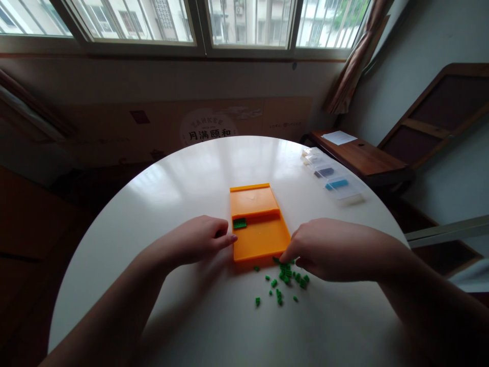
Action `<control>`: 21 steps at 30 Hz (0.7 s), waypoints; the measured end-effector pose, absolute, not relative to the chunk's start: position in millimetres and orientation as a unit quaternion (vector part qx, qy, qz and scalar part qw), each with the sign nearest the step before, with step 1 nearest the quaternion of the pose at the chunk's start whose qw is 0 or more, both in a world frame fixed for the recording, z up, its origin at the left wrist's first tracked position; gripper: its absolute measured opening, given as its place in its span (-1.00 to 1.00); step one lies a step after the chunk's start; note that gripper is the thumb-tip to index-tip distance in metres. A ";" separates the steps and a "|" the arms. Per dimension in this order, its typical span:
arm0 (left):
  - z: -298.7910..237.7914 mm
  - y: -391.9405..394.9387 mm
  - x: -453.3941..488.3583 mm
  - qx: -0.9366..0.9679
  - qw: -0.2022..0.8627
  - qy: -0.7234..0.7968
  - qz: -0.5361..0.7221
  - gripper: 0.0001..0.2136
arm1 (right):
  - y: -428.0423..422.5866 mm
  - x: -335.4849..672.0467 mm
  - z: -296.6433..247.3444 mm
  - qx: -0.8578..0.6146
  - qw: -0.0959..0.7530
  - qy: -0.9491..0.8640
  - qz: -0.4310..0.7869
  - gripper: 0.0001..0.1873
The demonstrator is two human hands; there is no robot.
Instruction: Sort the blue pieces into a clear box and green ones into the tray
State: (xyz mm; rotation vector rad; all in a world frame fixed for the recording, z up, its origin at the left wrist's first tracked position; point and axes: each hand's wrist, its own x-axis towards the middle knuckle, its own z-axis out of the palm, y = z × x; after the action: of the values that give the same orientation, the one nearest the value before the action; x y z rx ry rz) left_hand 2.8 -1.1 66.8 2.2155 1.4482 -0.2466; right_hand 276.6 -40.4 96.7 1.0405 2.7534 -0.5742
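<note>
An orange plastic tray (262,244) with two sections lies on the white table. Inside, against its left wall, is a block of green bricks (239,223) fitted together. My left hand (204,237) is at the tray's left edge, fingers curled and thumb against the wall, apparently gripping it. By the near right corner, my right hand (319,250) reaches down with its index finger stretched out to a loose pile of small green bricks (286,273). The index finger and thumb look apart, and no brick shows between them. Part of the pile is hidden behind this hand.
A clear plastic compartment box (346,191) with blue and dark pieces lies at the table's right edge. Single green bricks (257,302) are scattered toward me on the round white table (183,321). Beyond it stand a wooden bench (362,158) with a paper and a window wall.
</note>
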 end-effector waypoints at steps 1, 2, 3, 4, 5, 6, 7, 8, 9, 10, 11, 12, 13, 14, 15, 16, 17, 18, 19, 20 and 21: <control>67.1 -1.3 3.1 0.810 0.239 0.529 -0.088 -0.56 | -41.3 275.4 97.5 0.340 0.074 0.917 -0.194 -0.70; 67.3 -1.4 3.2 0.810 0.239 0.529 -0.087 -0.56 | -41.7 274.5 98.3 0.333 0.076 0.919 -0.197 -0.71; 67.5 -1.5 3.4 0.810 0.239 0.529 -0.087 -0.55 | -41.6 273.9 99.0 0.326 0.077 0.921 -0.199 -0.72; 67.7 -1.6 3.5 0.809 0.240 0.529 -0.087 -0.55 | -41.1 273.5 99.6 0.320 0.077 0.923 -0.201 -0.72; 67.9 -1.7 3.6 0.808 0.241 0.530 -0.088 -0.55 | -40.3 273.1 100.1 0.318 0.073 0.924 -0.201 -0.72; 68.0 -1.8 3.7 0.807 0.243 0.531 -0.089 -0.55 | -39.3 272.8 100.4 0.316 0.066 0.925 -0.199 -0.73; 68.0 -1.8 3.7 0.806 0.244 0.531 -0.090 -0.56 | -38.3 272.4 100.5 0.316 0.060 0.926 -0.196 -0.74; 68.0 -1.8 3.7 0.806 0.245 0.531 -0.091 -0.56 | -37.5 271.8 100.3 0.315 0.056 0.928 -0.193 -0.75; 67.8 -1.8 3.6 0.807 0.245 0.530 -0.091 -0.57 | -36.8 270.9 100.0 0.313 0.054 0.929 -0.189 -0.75; 67.5 -1.8 3.5 0.808 0.244 0.529 -0.090 -0.57 | -36.4 269.7 99.4 0.310 0.054 0.931 -0.184 -0.76; 67.2 -1.7 3.5 0.809 0.242 0.528 -0.089 -0.57 | -36.2 268.2 98.6 0.305 0.055 0.933 -0.182 -0.76; 66.9 -1.5 3.4 0.810 0.242 0.527 -0.089 -0.57 | -36.1 266.5 97.5 0.300 0.058 0.935 -0.181 -0.76; 66.7 -1.4 3.3 0.810 0.241 0.527 -0.088 -0.57 | -36.0 264.7 96.2 0.296 0.058 0.936 -0.180 -0.77; 66.4 -1.2 3.3 0.811 0.241 0.526 -0.088 -0.56 | -36.0 262.8 94.7 0.294 0.058 0.937 -0.180 -0.78; 66.3 -1.1 3.4 0.811 0.242 0.526 -0.088 -0.56 | -35.8 260.9 93.2 0.293 0.056 0.937 -0.181 -0.78; 66.3 -1.0 3.5 0.810 0.243 0.526 -0.088 -0.56 | -35.5 259.3 91.6 0.293 0.056 0.937 -0.182 -0.79; 66.4 -1.0 3.5 0.810 0.243 0.526 -0.088 -0.56 | -34.9 257.9 90.1 0.294 0.056 0.936 -0.184 -0.79; 66.5 -1.0 3.6 0.811 0.242 0.525 -0.087 -0.55 | -34.3 256.9 88.8 0.296 0.055 0.936 -0.186 -0.79; 66.7 -1.1 3.7 0.812 0.241 0.525 -0.087 -0.55 | -33.5 256.4 87.8 0.297 0.053 0.935 -0.188 -0.79; 67.0 -1.1 3.8 0.812 0.240 0.524 -0.087 -0.55 | -32.6 256.3 87.0 0.298 0.052 0.934 -0.189 -0.79; 67.2 -1.3 3.8 0.813 0.238 0.524 -0.087 -0.55 | -31.8 256.8 86.5 0.299 0.049 0.934 -0.190 -0.79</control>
State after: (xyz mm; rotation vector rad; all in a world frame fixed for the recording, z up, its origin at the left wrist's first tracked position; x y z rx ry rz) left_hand 3.8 -1.3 67.2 2.2284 1.4346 -0.2383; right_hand 256.8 -31.8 86.5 0.9111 2.8451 -0.5798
